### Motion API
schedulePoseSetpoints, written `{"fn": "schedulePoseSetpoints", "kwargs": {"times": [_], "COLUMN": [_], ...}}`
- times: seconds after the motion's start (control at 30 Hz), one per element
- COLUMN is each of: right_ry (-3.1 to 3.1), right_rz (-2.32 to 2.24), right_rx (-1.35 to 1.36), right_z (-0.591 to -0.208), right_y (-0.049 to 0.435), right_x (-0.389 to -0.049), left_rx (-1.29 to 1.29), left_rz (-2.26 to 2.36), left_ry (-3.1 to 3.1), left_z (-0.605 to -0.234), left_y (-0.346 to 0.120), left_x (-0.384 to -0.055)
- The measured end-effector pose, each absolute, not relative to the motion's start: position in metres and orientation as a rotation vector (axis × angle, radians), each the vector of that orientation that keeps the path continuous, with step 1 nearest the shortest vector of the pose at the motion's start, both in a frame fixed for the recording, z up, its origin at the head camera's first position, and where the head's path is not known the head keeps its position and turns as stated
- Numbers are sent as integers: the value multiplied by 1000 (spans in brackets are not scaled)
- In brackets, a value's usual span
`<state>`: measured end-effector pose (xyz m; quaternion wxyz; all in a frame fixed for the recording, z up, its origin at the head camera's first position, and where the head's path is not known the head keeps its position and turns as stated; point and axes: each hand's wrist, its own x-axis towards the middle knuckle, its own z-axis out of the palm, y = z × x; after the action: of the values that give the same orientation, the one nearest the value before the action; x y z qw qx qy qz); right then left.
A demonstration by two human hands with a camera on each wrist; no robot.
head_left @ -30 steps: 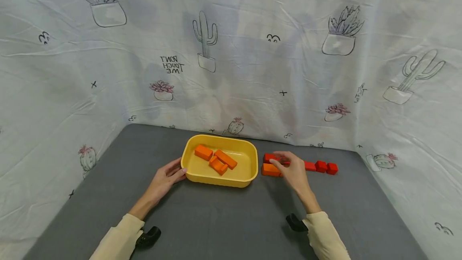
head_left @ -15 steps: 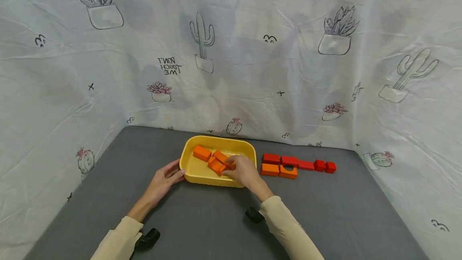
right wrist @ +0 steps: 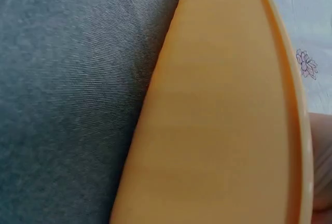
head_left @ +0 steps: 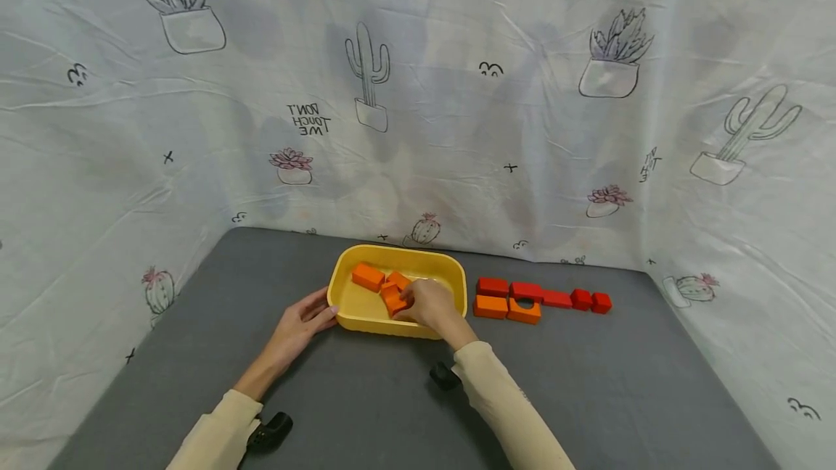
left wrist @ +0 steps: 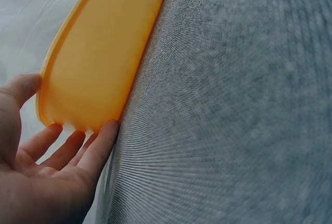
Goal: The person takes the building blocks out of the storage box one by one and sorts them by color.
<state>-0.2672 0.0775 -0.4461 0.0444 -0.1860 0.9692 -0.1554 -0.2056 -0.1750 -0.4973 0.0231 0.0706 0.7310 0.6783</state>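
In the head view my left hand [head_left: 298, 328] holds the left end of a yellow tub [head_left: 366, 323], thumb at the rim and fingertips against the outer wall. The left wrist view shows this hand [left wrist: 57, 167] spread along the tub's end [left wrist: 98, 53]. My right hand [head_left: 432, 304] reaches over the front rim into the tub and pinches an orange block with a curved notch [head_left: 392, 299]. Behind it an orange block [head_left: 398, 280] is partly covered by that hand. Another orange block [head_left: 369, 277] lies at the tub's left. The right wrist view shows mostly tub wall [right wrist: 218, 105].
Right of the tub, red blocks [head_left: 493, 286] stand in a row reaching to two small red cubes [head_left: 601, 302]. In front of them lie an orange block [head_left: 490, 307] and a notched orange block [head_left: 525, 312]. A patterned cloth [head_left: 444, 129] hangs behind the grey tabletop [head_left: 366, 397].
My right hand has moved left from the block rows into the tub and onto the notched orange block, which has turned slightly. My left hand has stayed at the tub's end.
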Motion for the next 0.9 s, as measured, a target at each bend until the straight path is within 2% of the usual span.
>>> {"fn": "schedulePoseSetpoints", "kwargs": {"times": [0.57, 0.9], "right_ry": [3010, 3042], "right_rz": [-305, -695], "right_rx": [-344, -450], "right_z": [-446, -453], "right_y": [60, 78], "right_x": [-263, -263], "left_rx": [192, 162], "left_rz": [2119, 2105], "left_ry": [2232, 2255], "left_z": [-496, -494], "left_y": [-171, -172], "left_x": [-204, -204]}}
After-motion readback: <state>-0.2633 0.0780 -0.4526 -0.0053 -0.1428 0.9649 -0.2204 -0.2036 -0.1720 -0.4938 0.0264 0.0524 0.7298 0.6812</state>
